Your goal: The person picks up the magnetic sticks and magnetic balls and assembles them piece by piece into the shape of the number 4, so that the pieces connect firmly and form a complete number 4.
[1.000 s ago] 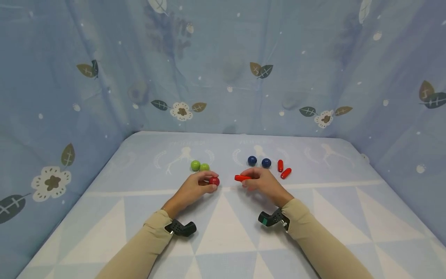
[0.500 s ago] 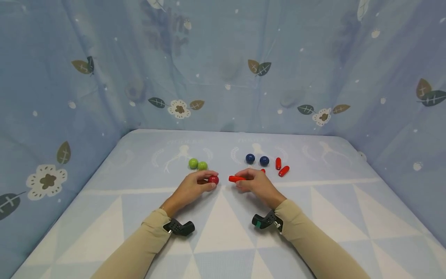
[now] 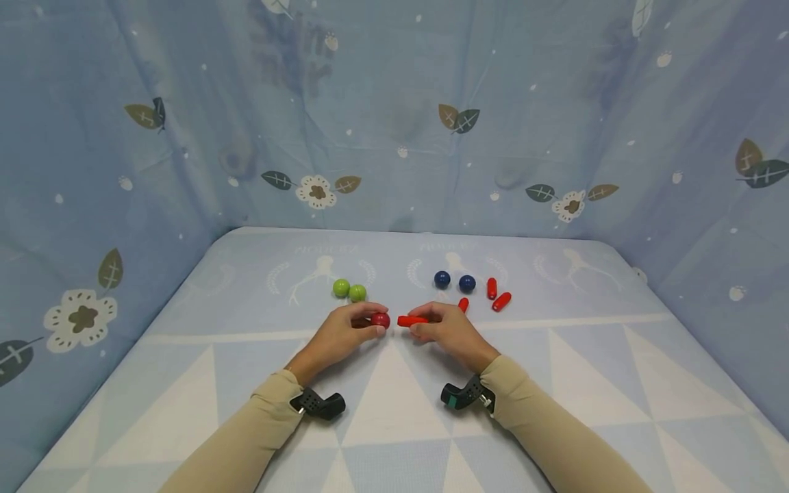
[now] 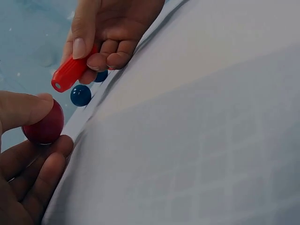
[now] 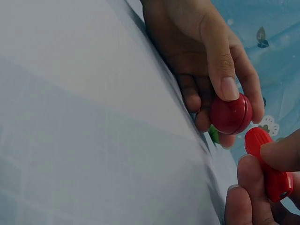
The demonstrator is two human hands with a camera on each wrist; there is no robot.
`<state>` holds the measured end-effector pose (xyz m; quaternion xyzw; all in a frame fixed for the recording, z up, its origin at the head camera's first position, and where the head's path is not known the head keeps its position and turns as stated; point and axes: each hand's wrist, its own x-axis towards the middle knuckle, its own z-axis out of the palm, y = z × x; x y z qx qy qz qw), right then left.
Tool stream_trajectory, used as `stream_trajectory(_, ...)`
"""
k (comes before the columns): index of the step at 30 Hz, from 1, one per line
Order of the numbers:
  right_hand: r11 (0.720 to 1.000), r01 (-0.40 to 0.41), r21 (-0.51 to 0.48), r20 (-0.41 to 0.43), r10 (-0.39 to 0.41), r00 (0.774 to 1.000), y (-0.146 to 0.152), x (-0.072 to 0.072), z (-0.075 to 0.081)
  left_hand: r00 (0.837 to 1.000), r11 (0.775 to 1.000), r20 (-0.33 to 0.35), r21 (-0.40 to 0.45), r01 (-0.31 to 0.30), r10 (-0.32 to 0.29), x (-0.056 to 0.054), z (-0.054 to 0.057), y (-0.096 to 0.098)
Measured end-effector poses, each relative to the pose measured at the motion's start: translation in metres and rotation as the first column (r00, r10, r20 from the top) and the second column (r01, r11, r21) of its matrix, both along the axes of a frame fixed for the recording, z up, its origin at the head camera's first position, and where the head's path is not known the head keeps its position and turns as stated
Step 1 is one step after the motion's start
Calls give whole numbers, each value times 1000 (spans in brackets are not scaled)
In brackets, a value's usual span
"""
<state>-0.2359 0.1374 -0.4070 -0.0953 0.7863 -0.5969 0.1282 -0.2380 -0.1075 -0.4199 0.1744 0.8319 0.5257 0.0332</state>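
My left hand (image 3: 340, 335) pinches a dark red ball (image 3: 380, 320) between thumb and fingers; a groove runs round the ball (image 5: 232, 114) in the right wrist view. To its right, my right hand (image 3: 457, 337) holds a bright red ridged stick (image 3: 410, 320) lengthwise, pointing at the ball. A small hole shows in the end of the stick (image 4: 68, 74) in the left wrist view. A narrow gap separates stick and ball. Just behind the right hand lies another red stick (image 3: 464, 305), partly hidden by it.
Two green balls (image 3: 348, 290) lie behind my left hand. Beyond the right hand sit two dark blue balls (image 3: 454, 281), with two red sticks (image 3: 496, 294) beside them. A patterned cloth covers the table (image 3: 394, 411), and a blue curtain (image 3: 394, 123) hangs behind it.
My right hand has moved left with the red stick, closer to the ball, uncovering part of another stick behind it. The left hand stays almost in place with the ball.
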Motion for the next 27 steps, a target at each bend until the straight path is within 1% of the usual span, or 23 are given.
stream_trajectory(8,999,-19,40,-26,20,999,-4,1,-2,999,999,2,2,33,-33,3,1,1)
stream_trajectory(13,998,-33,48,-30,34,999,-4,2,-2,999,999,3,2,33,-33,4,0,1)
stream_trajectory(27,996,-11,85,-13,12,1000,-4,3,1,999,999,-10,-3,35,-35,4,1,3)
